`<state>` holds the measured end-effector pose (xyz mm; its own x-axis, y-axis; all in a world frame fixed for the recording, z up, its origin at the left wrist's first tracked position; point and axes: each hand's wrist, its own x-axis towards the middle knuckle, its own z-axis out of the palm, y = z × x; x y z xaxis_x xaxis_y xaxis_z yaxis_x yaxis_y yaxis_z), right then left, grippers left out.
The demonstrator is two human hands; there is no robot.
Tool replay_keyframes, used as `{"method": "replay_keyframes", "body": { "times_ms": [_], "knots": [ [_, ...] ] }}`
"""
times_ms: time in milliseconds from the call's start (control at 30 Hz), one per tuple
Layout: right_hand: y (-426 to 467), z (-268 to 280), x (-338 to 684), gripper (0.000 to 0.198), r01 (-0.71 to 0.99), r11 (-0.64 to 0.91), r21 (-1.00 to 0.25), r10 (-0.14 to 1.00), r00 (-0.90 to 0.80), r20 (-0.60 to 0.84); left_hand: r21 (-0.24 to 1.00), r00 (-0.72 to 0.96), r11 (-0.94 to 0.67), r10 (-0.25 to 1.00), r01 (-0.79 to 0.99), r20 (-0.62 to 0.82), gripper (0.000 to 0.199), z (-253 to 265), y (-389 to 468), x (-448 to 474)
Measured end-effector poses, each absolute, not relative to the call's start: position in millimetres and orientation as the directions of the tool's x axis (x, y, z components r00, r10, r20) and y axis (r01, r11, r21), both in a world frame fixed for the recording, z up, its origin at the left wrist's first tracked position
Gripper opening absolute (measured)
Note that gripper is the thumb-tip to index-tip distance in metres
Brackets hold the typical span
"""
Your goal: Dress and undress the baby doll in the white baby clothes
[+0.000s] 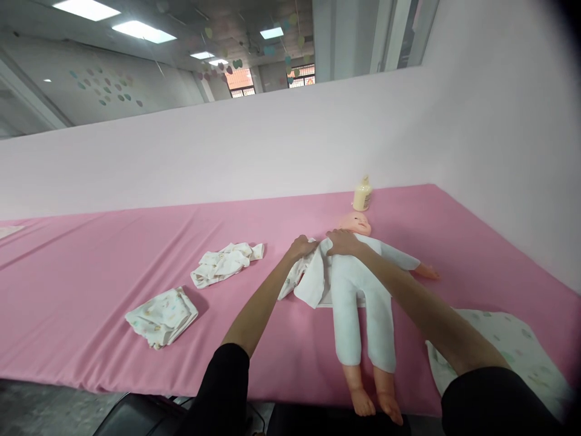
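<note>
A baby doll [361, 287] with a white cloth body lies face up on a pink sheet. Its head points away from me and its bare feet toward me. On its left side in the picture, a white printed baby shirt [310, 283] is bunched and partly spread against the body. My left hand [302, 246] grips the upper part of this shirt. Across the doll's upper chest, my right hand [344, 242] has its fingers curled over the shoulder by the shirt. The doll's arm on that side is hidden by cloth and hands.
A cream pump bottle [362, 195] stands beyond the doll's head. Left of me lie a crumpled printed garment [227, 263] and a folded printed cloth [162, 317]. Another printed cloth [512, 345] is under my right forearm. A white wall [204, 157] borders the pink-covered table [82, 272].
</note>
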<state>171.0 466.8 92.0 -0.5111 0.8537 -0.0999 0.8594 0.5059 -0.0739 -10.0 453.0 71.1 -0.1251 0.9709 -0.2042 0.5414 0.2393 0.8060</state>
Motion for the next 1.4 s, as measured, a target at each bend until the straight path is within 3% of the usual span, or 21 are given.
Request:
{"method": "replay_keyframes", "body": {
  "times_ms": [167,367,667,767,833,900,967,1067,1167,1300,1400],
  "knots": [
    [467.0,91.7,171.1,0.054,0.866,0.491,-0.095,0.864,-0.498,-0.077,0.799,-0.093,0.120,0.992,0.590,-0.081,0.015,76.0,483.6,11.0],
    [464.1,87.2,170.5,0.041,0.870,0.480,-0.113,0.873,-0.486,-0.030,0.854,0.013,-0.042,0.999,0.519,0.041,0.022,81.7,506.3,41.1],
    [449.1,84.6,179.5,0.038,0.841,0.508,-0.183,0.860,-0.507,0.060,0.848,0.115,-0.020,0.992,0.529,-0.048,0.014,82.6,485.6,36.7],
    [418.3,79.9,210.8,0.039,0.796,0.497,-0.346,0.864,-0.419,0.280,0.696,0.116,-0.074,0.993,0.714,-0.013,0.021,90.5,470.6,37.4],
    [391.1,71.5,246.1,0.029,0.749,0.429,-0.506,0.872,-0.197,0.448,0.469,0.093,-0.173,0.978,0.866,0.189,0.023,97.6,458.1,47.4],
    [364.0,59.2,287.0,0.029,0.724,0.209,-0.658,0.915,0.093,0.393,0.299,0.175,-0.287,0.920,0.910,0.351,0.025,104.7,446.9,66.7],
    [341.8,44.6,324.6,0.032,0.712,-0.017,-0.702,0.936,0.259,0.240,0.209,0.333,-0.432,0.861,0.877,0.384,0.026,110.6,440.0,94.5],
    [323.3,23.9,357.4,0.035,0.664,-0.230,-0.712,0.936,0.351,0.025,0.093,0.606,-0.653,0.738,0.751,0.297,0.031,114.7,439.5,145.6],
    [323.6,12.4,357.4,0.032,0.633,-0.220,-0.742,0.952,0.307,-0.020,0.019,0.780,-0.783,0.621,0.622,0.079,0.038,113.7,447.0,194.8],
    [343.3,13.4,336.5,0.026,0.657,-0.177,-0.733,0.975,0.219,-0.039,0.016,0.757,-0.790,0.581,0.613,-0.297,0.050,110.2,460.5,237.3],
    [360.7,17.1,326.2,0.021,0.710,-0.194,-0.677,0.979,0.182,-0.090,-0.008,0.692,-0.765,0.587,0.644,-0.420,0.054,107.2,469.6,248.4]
  ]
}}
